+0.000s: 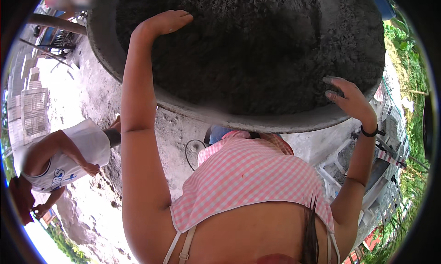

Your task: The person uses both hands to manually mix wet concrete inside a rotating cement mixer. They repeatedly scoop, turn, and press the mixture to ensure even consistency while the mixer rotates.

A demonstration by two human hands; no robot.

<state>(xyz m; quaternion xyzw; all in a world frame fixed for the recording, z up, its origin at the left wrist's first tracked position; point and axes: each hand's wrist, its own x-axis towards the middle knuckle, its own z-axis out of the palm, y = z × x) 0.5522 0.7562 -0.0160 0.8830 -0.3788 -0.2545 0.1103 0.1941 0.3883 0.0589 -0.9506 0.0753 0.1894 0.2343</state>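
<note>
The wide grey basin (275,124) stands on the pale, dusty ground (92,94) and holds dark damp soil (239,48), heaped almost to its rim.

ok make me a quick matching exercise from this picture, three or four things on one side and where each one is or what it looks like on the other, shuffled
Things:
1. left hand
2. right hand
3. black wristband
4. checked top

Descriptions:
A. pink and white
B. flat on the dark grey mix inside the big round basin
C. around the right wrist
D. fingers on the basin's right rim

Pairs: 1-B, 2-D, 3-C, 4-A
</note>
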